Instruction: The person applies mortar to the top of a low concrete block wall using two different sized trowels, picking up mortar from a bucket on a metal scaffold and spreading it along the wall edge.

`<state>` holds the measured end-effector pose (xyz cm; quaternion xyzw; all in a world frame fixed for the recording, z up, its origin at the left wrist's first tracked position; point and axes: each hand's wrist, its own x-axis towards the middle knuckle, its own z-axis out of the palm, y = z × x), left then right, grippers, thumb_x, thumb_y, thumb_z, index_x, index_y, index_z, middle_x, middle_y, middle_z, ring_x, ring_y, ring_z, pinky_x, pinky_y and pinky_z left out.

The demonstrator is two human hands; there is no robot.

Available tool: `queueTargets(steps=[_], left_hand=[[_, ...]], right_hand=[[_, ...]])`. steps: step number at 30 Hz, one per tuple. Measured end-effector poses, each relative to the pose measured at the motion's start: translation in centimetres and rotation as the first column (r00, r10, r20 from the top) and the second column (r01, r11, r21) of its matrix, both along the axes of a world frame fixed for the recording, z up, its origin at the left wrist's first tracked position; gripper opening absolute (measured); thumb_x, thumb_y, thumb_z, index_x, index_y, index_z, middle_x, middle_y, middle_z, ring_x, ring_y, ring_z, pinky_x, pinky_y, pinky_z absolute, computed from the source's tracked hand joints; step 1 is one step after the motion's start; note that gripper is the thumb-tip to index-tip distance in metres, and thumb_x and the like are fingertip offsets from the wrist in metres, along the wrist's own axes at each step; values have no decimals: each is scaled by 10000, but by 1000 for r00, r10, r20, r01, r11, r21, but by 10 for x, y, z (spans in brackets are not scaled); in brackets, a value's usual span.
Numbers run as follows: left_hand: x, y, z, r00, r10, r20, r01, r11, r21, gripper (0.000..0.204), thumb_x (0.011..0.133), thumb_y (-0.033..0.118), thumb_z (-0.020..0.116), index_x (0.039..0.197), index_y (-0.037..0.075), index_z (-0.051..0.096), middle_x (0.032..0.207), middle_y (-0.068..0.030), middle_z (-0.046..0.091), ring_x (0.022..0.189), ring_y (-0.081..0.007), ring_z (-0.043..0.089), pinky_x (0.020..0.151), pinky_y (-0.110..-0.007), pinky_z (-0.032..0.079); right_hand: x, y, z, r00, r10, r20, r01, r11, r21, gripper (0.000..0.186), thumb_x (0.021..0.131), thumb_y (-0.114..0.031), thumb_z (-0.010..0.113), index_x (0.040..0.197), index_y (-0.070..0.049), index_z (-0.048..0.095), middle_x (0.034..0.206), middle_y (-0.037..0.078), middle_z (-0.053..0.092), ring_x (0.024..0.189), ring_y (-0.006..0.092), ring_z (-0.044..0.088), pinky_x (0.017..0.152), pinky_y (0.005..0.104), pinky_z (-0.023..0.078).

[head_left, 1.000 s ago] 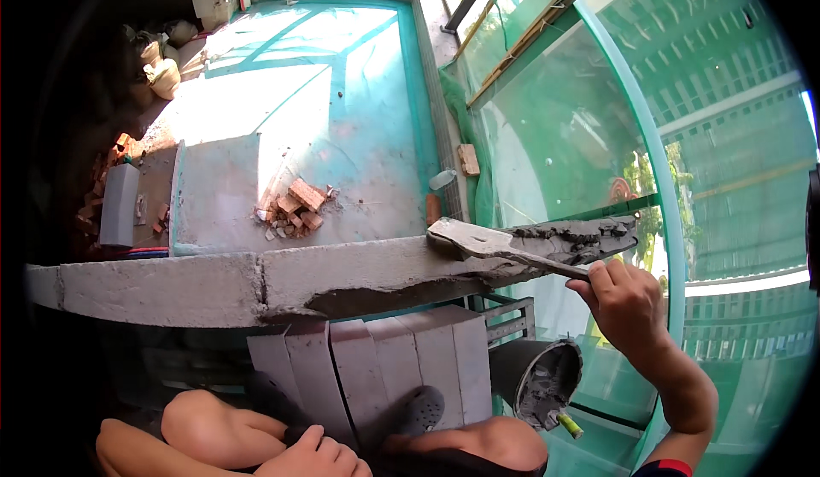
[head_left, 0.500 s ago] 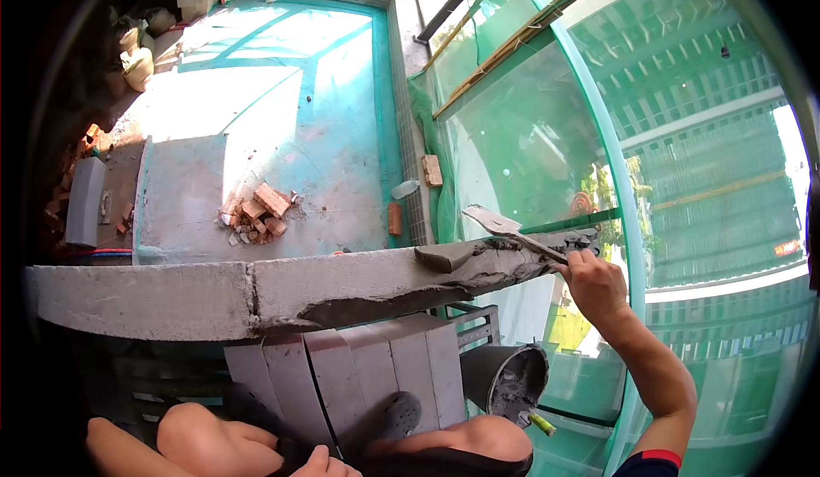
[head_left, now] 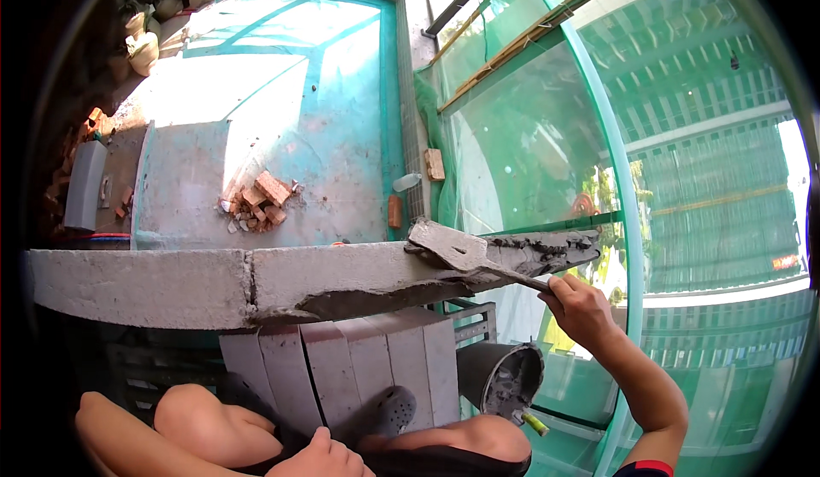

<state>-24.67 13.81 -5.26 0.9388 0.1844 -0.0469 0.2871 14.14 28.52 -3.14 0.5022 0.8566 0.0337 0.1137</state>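
Right hand (head_left: pixel 582 308), gripping the trowel (head_left: pixel 461 253), has swung its blade flat onto the ledge (head_left: pixel 256 280); I read mortar being smoothed; left hand (head_left: pixel 323 457) rests loosely curled below it.

- Right arm (head_left: pixel 636 374): bare along the forearm, ending at the lower edge in a dark short sleeve (head_left: pixel 647 468) edged with a narrow red band.
- Right hand (head_left: pixel 581 306): bare, no glove, ring or watch visible.
- Left hand (head_left: pixel 320 456): bare too, only partly in view at the bottom edge.
- Knees (head_left: pixel 196 413): bare, above dark shorts (head_left: pixel 427 460).
- Foot: grey perforated clog (head_left: pixel 389 409).
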Motion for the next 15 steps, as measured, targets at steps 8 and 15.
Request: queueTargets(steps=[8,15], left_hand=[[-9,-13,3,998,68,-3,-68,998,-5,253,838,192,478,939,13,626,856,-129,608,817,-253,563,849,-430,393],[-20,-6,3,998,53,-19,-52,999,8,253,833,207,494,929,12,624,866,-132,611,824,-256,563,851,-439,406]], right_hand=[[29,32,0,966,-138,220,108,984,143,195,851,-229,626,831,-53,545,770,119,569,650,347,604,577,445,493],[-48,16,52,940,-308,-143,259,922,-287,258,848,-172,647,1082,-65,652,761,139,596,687,326,583,611,404,452]])
